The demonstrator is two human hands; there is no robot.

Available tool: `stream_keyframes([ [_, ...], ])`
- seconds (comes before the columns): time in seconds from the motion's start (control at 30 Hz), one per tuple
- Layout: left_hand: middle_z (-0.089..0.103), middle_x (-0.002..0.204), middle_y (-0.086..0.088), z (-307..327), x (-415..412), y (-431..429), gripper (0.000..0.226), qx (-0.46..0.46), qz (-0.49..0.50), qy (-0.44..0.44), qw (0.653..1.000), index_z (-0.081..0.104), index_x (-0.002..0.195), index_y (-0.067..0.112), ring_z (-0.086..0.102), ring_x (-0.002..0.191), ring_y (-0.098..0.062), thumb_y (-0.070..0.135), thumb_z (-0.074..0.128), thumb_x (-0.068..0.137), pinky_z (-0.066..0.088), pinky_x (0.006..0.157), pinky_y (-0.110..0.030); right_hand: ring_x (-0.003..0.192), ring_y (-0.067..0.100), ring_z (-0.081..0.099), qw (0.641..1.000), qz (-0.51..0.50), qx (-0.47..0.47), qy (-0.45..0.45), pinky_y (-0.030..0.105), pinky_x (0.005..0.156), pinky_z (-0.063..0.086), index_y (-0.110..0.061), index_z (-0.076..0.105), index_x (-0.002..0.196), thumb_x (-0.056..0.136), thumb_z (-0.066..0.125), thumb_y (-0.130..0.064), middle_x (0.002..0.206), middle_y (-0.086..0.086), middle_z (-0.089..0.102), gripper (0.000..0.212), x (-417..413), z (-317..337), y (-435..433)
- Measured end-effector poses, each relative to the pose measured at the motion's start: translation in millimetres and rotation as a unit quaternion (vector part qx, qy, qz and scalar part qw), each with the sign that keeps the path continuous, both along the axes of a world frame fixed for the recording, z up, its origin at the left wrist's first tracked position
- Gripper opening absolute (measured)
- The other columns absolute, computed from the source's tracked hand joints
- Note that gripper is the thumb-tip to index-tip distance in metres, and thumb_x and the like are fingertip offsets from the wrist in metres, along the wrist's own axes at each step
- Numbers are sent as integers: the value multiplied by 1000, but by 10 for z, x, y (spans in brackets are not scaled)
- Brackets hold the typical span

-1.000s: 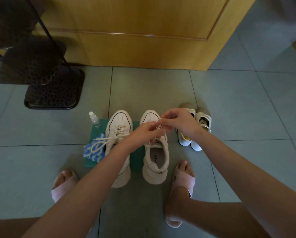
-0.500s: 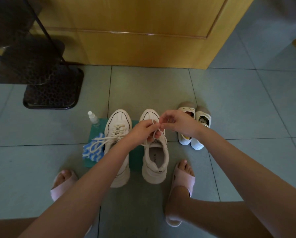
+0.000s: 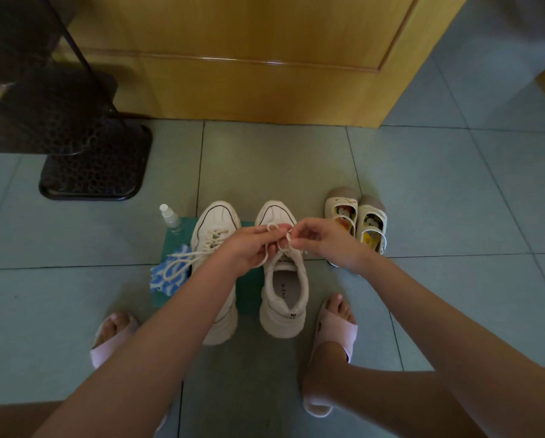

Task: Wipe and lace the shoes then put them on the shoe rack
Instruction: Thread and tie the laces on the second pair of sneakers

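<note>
While pinching lace (image 3: 272,245) loops over right sneaker (image 3: 283,279), left hand (image 3: 249,248) at nine, right hand (image 3: 324,245) at three; heel toward six; equally near.

- Right white sneaker (image 3: 283,298): stood upright on the floor, toe toward the door, its lace (image 3: 275,235) looped above the tongue.
- Left white sneaker (image 3: 214,226): stood just beside it, laces trailing loose leftward.
- Shoe rack (image 3: 91,159): dark, far left.
</note>
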State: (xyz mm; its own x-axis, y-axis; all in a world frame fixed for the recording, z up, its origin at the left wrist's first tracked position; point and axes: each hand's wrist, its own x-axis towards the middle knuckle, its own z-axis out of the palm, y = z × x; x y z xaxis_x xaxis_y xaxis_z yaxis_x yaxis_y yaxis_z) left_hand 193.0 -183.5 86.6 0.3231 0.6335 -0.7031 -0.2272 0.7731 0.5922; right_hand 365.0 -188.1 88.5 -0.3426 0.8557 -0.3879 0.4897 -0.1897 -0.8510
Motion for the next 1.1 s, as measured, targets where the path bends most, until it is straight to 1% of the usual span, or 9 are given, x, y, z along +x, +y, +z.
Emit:
stream_keyframes([
  [0.07, 66, 81, -5, 5, -6, -12, 16, 12, -7, 19, 1000, 66, 100, 6, 62, 57, -5, 4, 61, 85, 51, 54, -11, 78, 14, 54, 1000, -8, -10, -8, 22, 72, 45, -11, 65, 92, 86, 65, -13, 80, -5, 61, 7, 26, -9, -10],
  [0.13, 68, 88, -6, -19, -15, -34, 16, 90, -42, 101, 990, 69, 96, 8, 64, 71, -10, 5, 67, 81, 53, 61, -14, 84, 15, 60, 999, -32, -38, -6, 26, 75, 49, -17, 67, 94, 87, 65, -17, 89, -2, 66, 8, 63, -18, -12],
  [0.2, 69, 92, -6, -51, -26, -45, 17, 215, -97, 218, 947, 70, 94, 9, 64, 82, -13, 6, 71, 78, 54, 69, -17, 88, 13, 61, 997, -47, -55, -14, 22, 71, 49, -21, 67, 98, 88, 63, -18, 98, 1, 68, 11, 73, -41, -8],
  [0.3, 70, 90, -2, -77, -38, -51, 15, 309, -127, 285, 898, 68, 89, 13, 66, 86, -16, 7, 73, 76, 56, 75, -27, 91, 12, 61, 997, -49, -53, -17, 19, 72, 51, -17, 67, 105, 89, 60, -12, 106, 2, 67, 18, 19, -78, -2],
  [0.4, 68, 87, 2, -90, -30, -63, 16, 361, -135, 346, 855, 63, 87, 19, 64, 83, -13, 9, 71, 77, 55, 74, -28, 87, 14, 60, 997, -51, -61, -4, 24, 76, 51, -9, 67, 106, 89, 59, -5, 99, 3, 66, 20, -67, -71, -7],
  [0.53, 66, 90, 7, -116, 43, -129, 16, 413, -100, 401, 812, 62, 95, 19, 61, 84, -7, 15, 69, 81, 52, 76, -25, 75, 14, 58, 995, -69, -65, 4, 18, 66, 50, -4, 66, 99, 87, 59, 0, 85, 7, 65, 14, -80, -89, 6],
  [0.73, 66, 84, 6, -175, 100, -223, 10, 413, -31, 357, 837, 64, 88, 13, 61, 80, 0, 10, 68, 80, 52, 73, -21, 58, 9, 60, 986, -126, -76, 78, 19, 60, 53, -10, 60, 106, 88, 56, 4, 76, 7, 64, 23, -78, -106, 7],
  [0.9, 66, 85, 9, -188, 88, -231, 14, 385, -3, 330, 862, 64, 90, 17, 57, 79, 13, 8, 69, 79, 48, 70, -8, 63, 10, 56, 994, -87, -67, 21, 17, 58, 49, -5, 68, 98, 88, 61, -6, 76, 4, 64, 12, -70, -137, 28],
  [1.1, 68, 79, 12, -182, 41, -242, 9, 328, 29, 347, 878, 68, 79, 23, 63, 78, 2, 18, 74, 75, 50, 73, -16, 57, 6, 50, 991, -86, -50, -87, 16, 51, 40, -6, 72, 91, 87, 65, -18, 71, -1, 64, 15, 5, -97, 59],
])
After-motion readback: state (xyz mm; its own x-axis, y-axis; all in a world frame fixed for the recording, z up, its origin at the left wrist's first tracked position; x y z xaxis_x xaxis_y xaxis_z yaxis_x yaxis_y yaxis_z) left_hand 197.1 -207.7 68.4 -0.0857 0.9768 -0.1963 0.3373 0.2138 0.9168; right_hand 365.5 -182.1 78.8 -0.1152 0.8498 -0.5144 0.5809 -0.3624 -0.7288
